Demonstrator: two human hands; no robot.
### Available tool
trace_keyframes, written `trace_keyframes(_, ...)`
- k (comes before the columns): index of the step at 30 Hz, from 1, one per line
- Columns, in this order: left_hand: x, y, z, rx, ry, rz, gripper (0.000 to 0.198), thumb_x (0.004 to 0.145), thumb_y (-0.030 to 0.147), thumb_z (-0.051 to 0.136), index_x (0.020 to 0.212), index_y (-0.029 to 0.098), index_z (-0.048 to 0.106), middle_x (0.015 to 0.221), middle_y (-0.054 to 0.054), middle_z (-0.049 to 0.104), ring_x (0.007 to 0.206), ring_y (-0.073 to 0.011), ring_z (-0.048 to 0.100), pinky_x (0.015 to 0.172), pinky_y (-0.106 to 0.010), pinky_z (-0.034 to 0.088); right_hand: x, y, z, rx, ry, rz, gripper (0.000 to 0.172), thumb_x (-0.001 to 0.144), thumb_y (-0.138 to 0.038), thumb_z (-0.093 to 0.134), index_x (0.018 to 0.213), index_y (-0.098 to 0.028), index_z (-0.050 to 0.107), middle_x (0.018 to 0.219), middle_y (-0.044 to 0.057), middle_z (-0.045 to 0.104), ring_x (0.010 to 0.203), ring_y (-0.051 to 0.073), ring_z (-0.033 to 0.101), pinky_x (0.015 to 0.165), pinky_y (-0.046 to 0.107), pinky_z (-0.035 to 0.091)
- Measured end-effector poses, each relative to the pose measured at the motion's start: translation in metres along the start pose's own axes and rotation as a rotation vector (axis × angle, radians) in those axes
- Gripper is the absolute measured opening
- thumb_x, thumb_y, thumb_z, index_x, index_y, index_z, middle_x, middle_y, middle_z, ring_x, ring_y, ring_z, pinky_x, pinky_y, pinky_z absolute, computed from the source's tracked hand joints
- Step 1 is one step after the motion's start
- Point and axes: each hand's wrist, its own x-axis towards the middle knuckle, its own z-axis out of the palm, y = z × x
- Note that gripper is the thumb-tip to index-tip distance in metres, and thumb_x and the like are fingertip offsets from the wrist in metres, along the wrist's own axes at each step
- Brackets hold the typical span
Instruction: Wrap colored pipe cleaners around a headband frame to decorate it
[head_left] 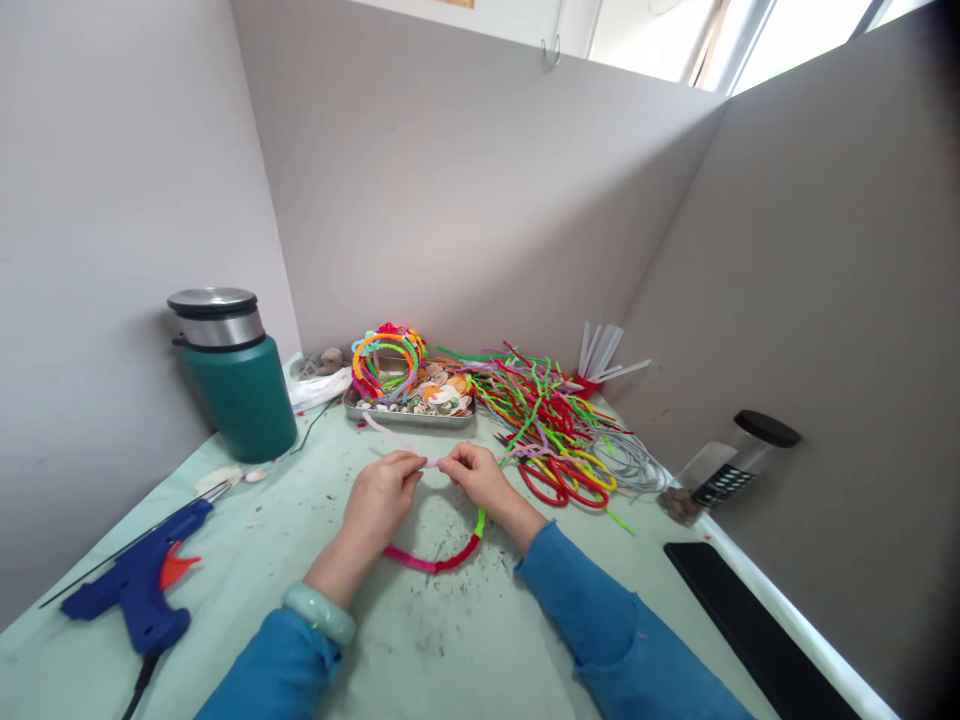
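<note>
pale green table (247, 560), pink pipe cleaner (411, 447) pinched between both hands' fingers (412, 468)

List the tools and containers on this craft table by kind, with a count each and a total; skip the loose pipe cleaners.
Glue gun, blue: 1
Green flask, steel lid: 1
Metal tray of shells: 1
Black-capped clear jar, lying tilted: 1
Red cup of glue sticks: 1
Total: 5
Both hands, left and right, pinch a pale pipe cleaner.
</note>
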Motion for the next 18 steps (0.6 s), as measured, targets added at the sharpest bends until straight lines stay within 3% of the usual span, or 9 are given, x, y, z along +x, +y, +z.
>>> trace_keyframes(12,0.004,0.0063,-0.0049,-0.064,-0.037,-0.155,0.019,0.072,0.029,0.053,0.075,0.02,0.07,0.083,-0.004,0.065,0.063,-0.0139,0.056,0.061,-0.024,0.039,-0.0024,-0.0013,0.0004,0.029,-0.008,-0.071,0.022,0.074,-0.033,0.056,0.063,-0.015,0.052,0.052,-0.005,0.045,0.049,0.008,0.037,0.047,0.02,0.031)
trace_keyframes(16,0.0036,0.0037,-0.0032,-0.22,-0.118,-0.298,0.024,0.071,0.035,0.053,0.077,0.018,0.069,0.047,0.001,0.056,0.045,-0.0116,0.047,0.049,-0.022,0.034,-0.0026,-0.002,0.0001,0.04,-0.021,-0.066,0.022,0.074,-0.035,0.056,0.064,-0.016,0.052,0.052,-0.005,0.045,0.048,0.008,0.037,0.047,0.02,0.03)
trace_keyframes(18,0.0037,0.0025,-0.0013,-0.362,-0.161,-0.37,0.027,0.07,0.038,0.054,0.078,0.015,0.067,0.039,0.004,0.049,0.039,-0.0096,0.041,0.043,-0.021,0.03,-0.0028,-0.0024,0.0001,0.04,-0.026,-0.069,0.022,0.074,-0.036,0.055,0.065,-0.016,0.052,0.052,-0.005,0.044,0.048,0.008,0.037,0.047,0.02,0.03)
